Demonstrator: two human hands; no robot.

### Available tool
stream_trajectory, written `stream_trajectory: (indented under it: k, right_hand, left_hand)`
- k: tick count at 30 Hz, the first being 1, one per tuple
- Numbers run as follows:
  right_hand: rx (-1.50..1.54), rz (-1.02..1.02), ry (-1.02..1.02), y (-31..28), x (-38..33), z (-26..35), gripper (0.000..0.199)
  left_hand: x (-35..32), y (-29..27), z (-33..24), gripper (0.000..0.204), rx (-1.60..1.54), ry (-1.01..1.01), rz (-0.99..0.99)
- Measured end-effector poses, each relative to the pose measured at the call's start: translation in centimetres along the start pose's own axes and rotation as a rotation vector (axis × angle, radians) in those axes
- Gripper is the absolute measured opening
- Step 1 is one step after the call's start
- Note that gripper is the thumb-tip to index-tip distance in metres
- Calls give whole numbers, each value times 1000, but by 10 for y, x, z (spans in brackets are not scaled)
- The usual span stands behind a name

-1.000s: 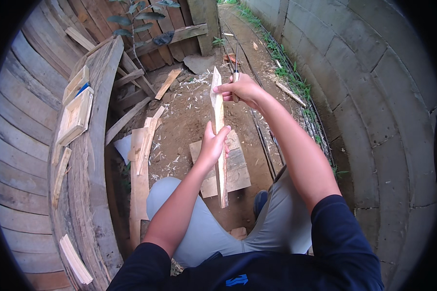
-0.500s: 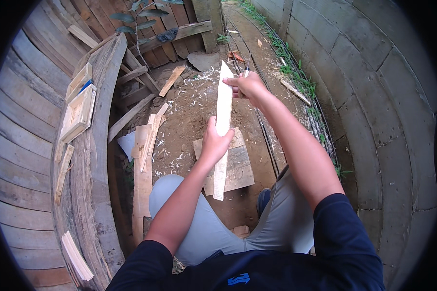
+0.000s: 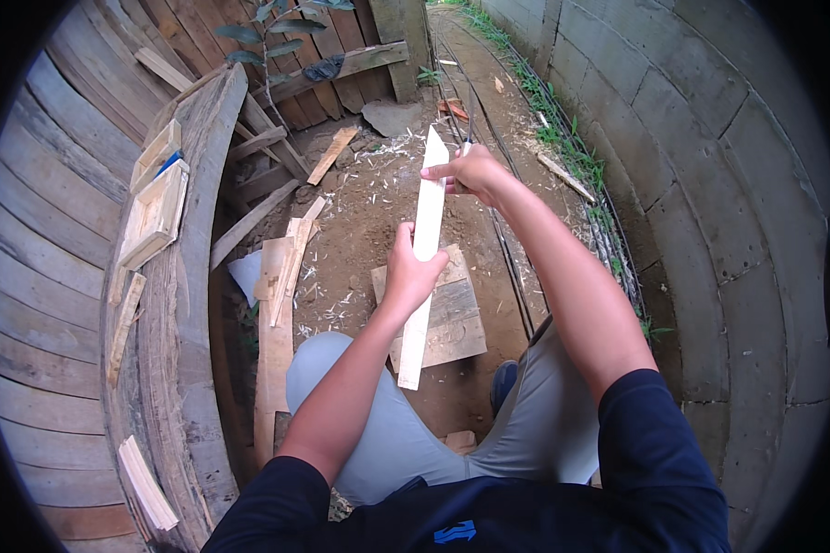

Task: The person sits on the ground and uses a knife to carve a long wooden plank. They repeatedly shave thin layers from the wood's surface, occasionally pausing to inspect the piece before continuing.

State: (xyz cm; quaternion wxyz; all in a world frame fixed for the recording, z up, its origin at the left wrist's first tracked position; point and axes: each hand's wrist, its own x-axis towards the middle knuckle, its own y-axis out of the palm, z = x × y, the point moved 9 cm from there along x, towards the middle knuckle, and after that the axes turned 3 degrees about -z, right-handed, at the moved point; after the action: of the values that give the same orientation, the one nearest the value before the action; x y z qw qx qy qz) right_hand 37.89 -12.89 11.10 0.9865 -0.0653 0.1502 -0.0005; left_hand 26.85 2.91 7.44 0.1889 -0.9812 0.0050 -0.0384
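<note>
A long pale wooden slat (image 3: 426, 212) stands almost upright in front of me, its pointed top up and its lower end over my lap. My left hand (image 3: 411, 273) grips the slat around its middle. My right hand (image 3: 470, 171) is at the slat's upper part, fingers touching its edge, closed on what looks like a thin dark blade (image 3: 468, 129) pointing up. A short flat board (image 3: 452, 318) lies on the dirt below the slat, among pale wood shavings (image 3: 378, 152).
A curved wall of old planks (image 3: 55, 276) runs along the left, with small wooden frames (image 3: 154, 207) on its ledge. Loose boards (image 3: 275, 313) lie on the dirt by my left knee. A block wall (image 3: 710, 184) rises on the right, with cables (image 3: 516, 276) along the ground.
The slat has turned from edge-on to showing its broad face and tilted slightly right. Both hands kept their grip and barely shifted.
</note>
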Motion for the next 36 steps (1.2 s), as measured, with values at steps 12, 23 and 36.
stream_trajectory:
  k: [12,23,36]
  right_hand:
    - [-21,-99,84,-9,-8,-1,39]
    - [11,-140,83,-23,10,-10,29]
    - [291,-42,95,-22,19,-12,38]
  left_hand:
    - [-3,2,-4,48,123,61,9]
    - [-5,12,-4,56,-125,-65,129]
    - [-3,8,-11,66,-187,-38,106]
